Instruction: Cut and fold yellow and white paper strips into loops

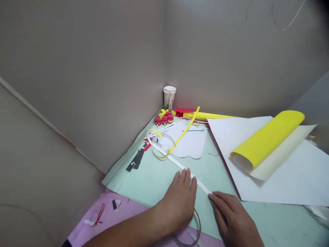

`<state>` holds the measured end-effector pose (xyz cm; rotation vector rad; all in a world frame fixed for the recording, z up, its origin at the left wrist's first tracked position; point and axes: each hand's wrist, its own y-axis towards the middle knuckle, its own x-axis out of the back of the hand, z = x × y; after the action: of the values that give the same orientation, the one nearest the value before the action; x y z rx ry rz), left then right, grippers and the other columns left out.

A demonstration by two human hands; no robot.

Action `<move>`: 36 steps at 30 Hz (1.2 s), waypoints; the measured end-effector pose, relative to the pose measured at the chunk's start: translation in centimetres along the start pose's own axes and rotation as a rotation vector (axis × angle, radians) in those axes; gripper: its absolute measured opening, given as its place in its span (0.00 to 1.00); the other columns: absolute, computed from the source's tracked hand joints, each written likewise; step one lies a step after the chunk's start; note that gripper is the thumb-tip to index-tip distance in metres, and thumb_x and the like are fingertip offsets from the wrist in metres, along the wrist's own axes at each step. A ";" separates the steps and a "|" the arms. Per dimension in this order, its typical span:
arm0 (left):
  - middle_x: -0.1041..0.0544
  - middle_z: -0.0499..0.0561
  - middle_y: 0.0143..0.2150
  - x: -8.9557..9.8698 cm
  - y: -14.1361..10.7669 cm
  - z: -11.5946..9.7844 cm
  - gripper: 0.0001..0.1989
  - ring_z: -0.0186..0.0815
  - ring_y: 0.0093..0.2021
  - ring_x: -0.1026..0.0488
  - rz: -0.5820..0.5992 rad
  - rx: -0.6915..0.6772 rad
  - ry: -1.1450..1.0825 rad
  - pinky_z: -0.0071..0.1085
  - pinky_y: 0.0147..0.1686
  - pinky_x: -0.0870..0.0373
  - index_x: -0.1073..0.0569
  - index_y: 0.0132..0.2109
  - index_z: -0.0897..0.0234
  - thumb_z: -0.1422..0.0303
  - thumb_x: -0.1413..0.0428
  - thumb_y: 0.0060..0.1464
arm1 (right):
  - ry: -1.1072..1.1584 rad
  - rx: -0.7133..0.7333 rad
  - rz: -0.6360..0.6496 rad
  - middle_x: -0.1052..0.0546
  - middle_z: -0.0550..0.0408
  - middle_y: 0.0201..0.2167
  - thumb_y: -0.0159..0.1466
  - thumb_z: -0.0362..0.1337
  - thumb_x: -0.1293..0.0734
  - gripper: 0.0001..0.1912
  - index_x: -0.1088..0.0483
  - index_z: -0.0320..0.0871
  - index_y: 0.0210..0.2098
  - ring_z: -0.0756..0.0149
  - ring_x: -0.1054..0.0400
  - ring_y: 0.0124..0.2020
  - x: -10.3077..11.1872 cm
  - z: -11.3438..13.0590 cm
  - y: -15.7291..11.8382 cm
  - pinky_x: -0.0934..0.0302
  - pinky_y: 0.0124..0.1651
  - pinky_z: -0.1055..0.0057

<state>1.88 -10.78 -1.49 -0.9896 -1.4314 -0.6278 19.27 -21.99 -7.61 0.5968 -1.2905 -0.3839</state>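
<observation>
A long white paper strip (202, 187) runs diagonally across the pale green sheet (151, 178). My left hand (181, 197) lies over the strip with its fingers stretched out, the fingertips at its edge. At the strip's near end, my right hand (233, 214) pinches it between thumb and fingers. Beneath my left wrist shows part of a thin grey ring (200, 224), mostly hidden. The strip's far end reaches curled yellow and white strips (181, 140), which lie over a white sheet of paper (196, 145).
To the right, a yellow paper roll (272, 140) rests on a large white sheet (257, 192). Small red and yellow balls (164, 120) and a lidded cup (169, 97) stand in the corner between grey walls. Black scraps (136, 160) lie left; more litter the purple surface (113, 219).
</observation>
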 end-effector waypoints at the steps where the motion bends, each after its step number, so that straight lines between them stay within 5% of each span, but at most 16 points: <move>1: 0.54 0.75 0.70 0.0 0.0 0.0 0.33 0.58 0.70 0.56 -0.004 -0.003 -0.007 0.51 0.65 0.52 0.47 0.68 0.81 0.71 0.53 0.58 | 0.004 -0.008 0.001 0.23 0.46 0.39 0.70 0.37 0.42 0.13 0.28 0.42 0.47 0.60 0.27 0.39 0.0 0.0 0.0 0.29 0.41 0.65; 11: 0.54 0.72 0.71 -0.1 0.1 0.4 0.34 0.55 0.70 0.56 -0.044 -0.009 -0.075 0.49 0.66 0.52 0.48 0.68 0.79 0.72 0.52 0.56 | 0.033 -0.026 -0.018 0.22 0.47 0.39 0.69 0.37 0.41 0.13 0.28 0.42 0.48 0.61 0.26 0.38 0.2 0.2 0.2 0.28 0.40 0.67; 16: 0.45 0.69 0.69 0.8 -0.1 0.4 0.31 0.51 0.68 0.47 -0.165 -0.013 -0.124 0.45 0.65 0.49 0.43 0.66 0.77 0.74 0.52 0.55 | 0.056 -0.035 -0.032 0.22 0.48 0.39 0.69 0.36 0.41 0.13 0.28 0.43 0.49 0.61 0.26 0.39 0.1 0.1 0.2 0.28 0.42 0.66; 21: 0.24 0.56 0.50 1.5 -0.3 0.2 0.23 0.42 0.50 0.28 -0.291 -0.026 -0.302 0.39 0.53 0.35 0.31 0.56 0.66 0.77 0.52 0.52 | 0.084 -0.060 -0.054 0.22 0.49 0.40 0.69 0.37 0.40 0.12 0.28 0.44 0.48 0.61 0.26 0.40 0.1 0.0 0.1 0.28 0.42 0.66; 25: 0.22 0.50 0.43 1.8 -0.3 0.3 0.21 0.36 0.41 0.26 -0.320 0.030 -0.504 0.32 0.44 0.32 0.28 0.53 0.62 0.77 0.54 0.54 | 0.087 -0.084 -0.052 0.22 0.48 0.40 0.69 0.37 0.40 0.12 0.28 0.43 0.47 0.60 0.26 0.40 0.3 0.1 0.2 0.29 0.43 0.64; 30: 0.21 0.48 0.43 2.6 0.1 0.9 0.19 0.36 0.41 0.26 -0.266 0.168 -0.651 0.31 0.43 0.32 0.26 0.50 0.61 0.75 0.54 0.55 | 0.139 -0.116 -0.069 0.23 0.46 0.41 0.68 0.37 0.39 0.12 0.29 0.42 0.48 0.58 0.28 0.42 1.4 0.7 0.9 0.30 0.43 0.63; 36: 0.21 0.48 0.36 3.3 0.5 1.2 0.18 0.37 0.42 0.26 -0.071 0.224 -0.828 0.30 0.42 0.32 0.23 0.45 0.61 0.73 0.51 0.50 | 0.305 -0.074 -0.041 0.23 0.48 0.38 0.67 0.40 0.37 0.14 0.31 0.43 0.50 0.61 0.27 0.38 2.2 2.3 1.3 0.30 0.38 0.68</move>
<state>1.99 -8.79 1.50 -1.0703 -2.2093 -0.0739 17.56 -22.73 -4.75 0.5948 -0.9699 -0.3574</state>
